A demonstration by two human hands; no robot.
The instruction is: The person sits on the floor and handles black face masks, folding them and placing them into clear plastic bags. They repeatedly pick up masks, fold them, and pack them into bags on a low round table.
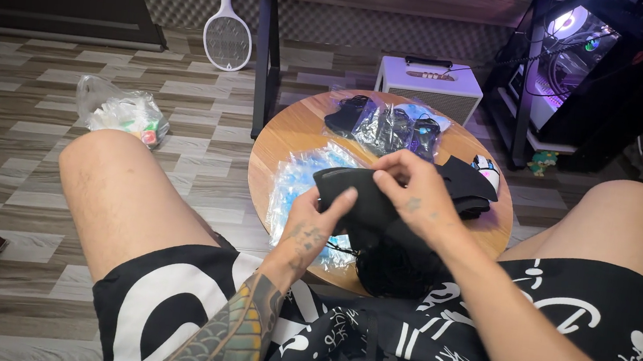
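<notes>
Both hands, left hand (307, 231) and right hand (409, 194), pinch black cloth (363, 201) with bent fingers

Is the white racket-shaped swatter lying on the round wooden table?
No, the white swatter stands on the floor, propped against the wall beside a dark table leg, well away from the round wooden table.

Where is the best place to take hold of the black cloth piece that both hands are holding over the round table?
Probably by its upper edge, from above. The black cloth piece is soft and hangs down, so pinching the edge at both ends keeps it spread, as the left hand and right hand do.
</notes>
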